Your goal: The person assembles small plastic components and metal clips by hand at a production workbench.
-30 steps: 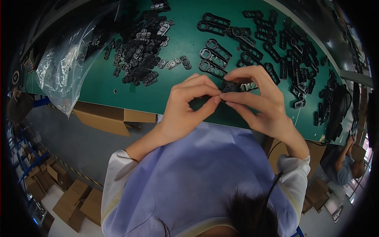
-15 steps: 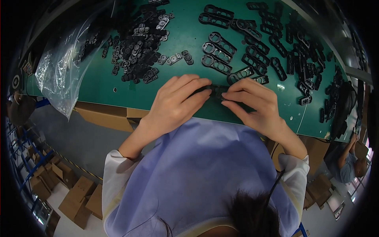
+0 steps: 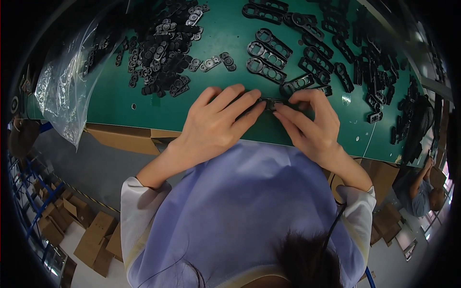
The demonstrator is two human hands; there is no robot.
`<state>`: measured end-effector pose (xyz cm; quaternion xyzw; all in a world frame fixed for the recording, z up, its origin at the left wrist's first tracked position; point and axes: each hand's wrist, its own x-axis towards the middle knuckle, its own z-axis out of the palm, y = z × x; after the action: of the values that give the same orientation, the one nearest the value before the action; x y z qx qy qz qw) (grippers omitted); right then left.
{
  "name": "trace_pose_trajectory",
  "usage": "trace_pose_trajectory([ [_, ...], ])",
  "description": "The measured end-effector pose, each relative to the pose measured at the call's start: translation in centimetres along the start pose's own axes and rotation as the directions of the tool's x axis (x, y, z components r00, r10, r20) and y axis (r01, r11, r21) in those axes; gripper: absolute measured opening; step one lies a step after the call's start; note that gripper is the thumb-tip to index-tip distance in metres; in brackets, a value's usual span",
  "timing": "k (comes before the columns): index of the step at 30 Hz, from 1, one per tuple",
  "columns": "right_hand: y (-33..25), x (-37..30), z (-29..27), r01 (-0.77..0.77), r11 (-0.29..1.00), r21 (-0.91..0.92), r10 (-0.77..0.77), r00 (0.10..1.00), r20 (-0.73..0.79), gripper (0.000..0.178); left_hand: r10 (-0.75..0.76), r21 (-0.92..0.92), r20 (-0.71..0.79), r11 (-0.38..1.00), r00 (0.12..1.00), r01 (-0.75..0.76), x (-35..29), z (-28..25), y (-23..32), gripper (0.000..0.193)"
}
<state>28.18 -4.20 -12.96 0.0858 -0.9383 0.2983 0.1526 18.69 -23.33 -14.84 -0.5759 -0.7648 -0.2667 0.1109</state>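
Both hands meet at frame centre on the green desk (image 3: pixel 144 103). Left hand (image 3: pixel 216 120) and right hand (image 3: pixel 309 122) pinch a small black plastic part (image 3: pixel 274 102) with curled fingertips. Loose part pile (image 3: pixel 163 53) at 11 o'clock, black frames (image 3: pixel 269 62) at 12.

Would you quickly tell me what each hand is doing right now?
Left hand: fingers closed on the small black plastic part, pressing it on the green table.
Right hand: fingertips pinching the same part.
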Motion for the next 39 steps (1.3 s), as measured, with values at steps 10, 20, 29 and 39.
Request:
trace_pose_trajectory([
  [10, 0.1, 1.1, -2.1, 0.142, 0.976, -0.165, -0.107, 0.973, 0.203, 0.028, -0.009, 0.017, -0.009, 1.000, 1.000, 0.009, 0.5, -0.3, 0.1, 0.028],
  [20, -3.0, 4.9, -5.0, 0.332, 0.898, 0.289, -0.307, 0.943, -0.130, 0.025, -0.104, 0.090, 0.028, 0.991, 0.994, 0.101, 2.5, -2.0, -4.5, 0.024],
  [29, -5.1, 4.6, -6.9, 0.282, 0.883, 0.376, -0.187, 0.945, -0.270, 0.022, -0.136, 0.112, 0.059, 0.985, 0.989, 0.129, 2.6, -2.6, -4.5, 0.018],
  [39, -0.3, 4.5, -3.0, 0.174, 0.926, 0.335, -0.164, 0.985, -0.059, 0.025, 0.065, -0.173, -0.324, 0.977, 0.944, -0.127, 4.1, -2.8, -0.6, 0.029],
])
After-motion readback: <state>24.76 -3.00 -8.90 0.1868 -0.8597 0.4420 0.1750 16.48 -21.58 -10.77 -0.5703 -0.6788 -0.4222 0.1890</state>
